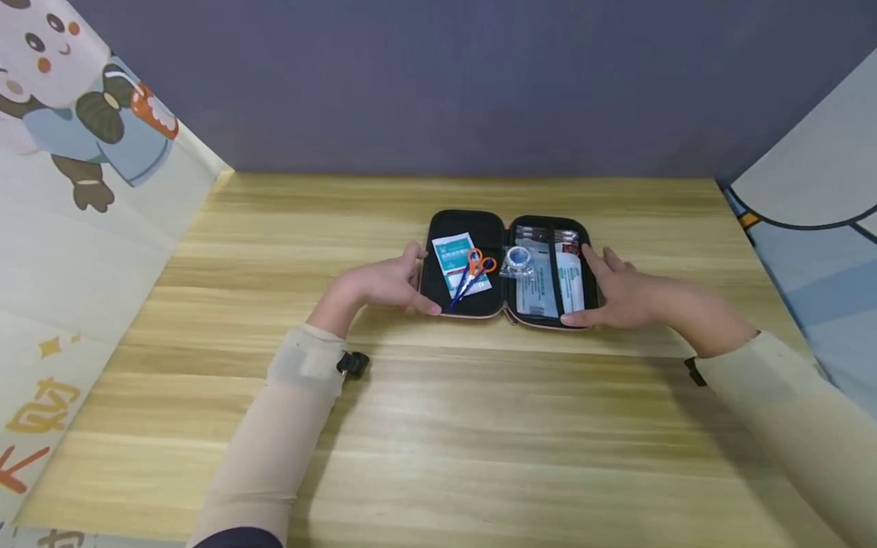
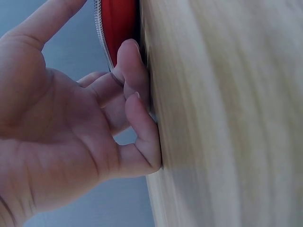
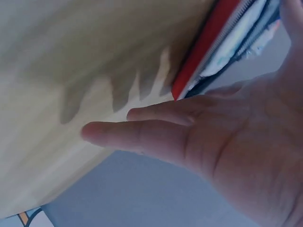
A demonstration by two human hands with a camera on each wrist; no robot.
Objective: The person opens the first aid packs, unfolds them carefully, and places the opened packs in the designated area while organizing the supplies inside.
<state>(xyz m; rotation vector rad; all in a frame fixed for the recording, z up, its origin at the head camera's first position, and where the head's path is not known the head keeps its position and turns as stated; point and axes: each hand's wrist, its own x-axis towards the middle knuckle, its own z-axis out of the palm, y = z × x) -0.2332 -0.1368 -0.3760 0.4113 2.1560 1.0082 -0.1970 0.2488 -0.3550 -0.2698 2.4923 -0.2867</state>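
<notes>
black-lined case (image 1: 489,230) lies unfolded on the wood table (image 1: 479,441). left hand (image 1: 392,281) grips its left edge: fingers bent, thumb on near corner. right hand (image 1: 626,297) spans the right edge, outer fingers straight, slightly apart, thumb on near corner. orange-handled scissors (image 1: 473,272) on a teal-and-white packet (image 1: 448,255), left half. bagged roll (image 1: 518,255) near the hinge; flat packs (image 1: 537,297) under a strap (image 1: 553,274), right half.

Both arms (image 1: 263,441) outstretched, left hand (image 1: 386,282) loosely curled, right hand (image 1: 626,297) straight-fingered

Red-and-black case (image 1: 489,230); orange-and-blue scissors (image 1: 474,268); streaked tan table (image 1: 479,426)
</notes>
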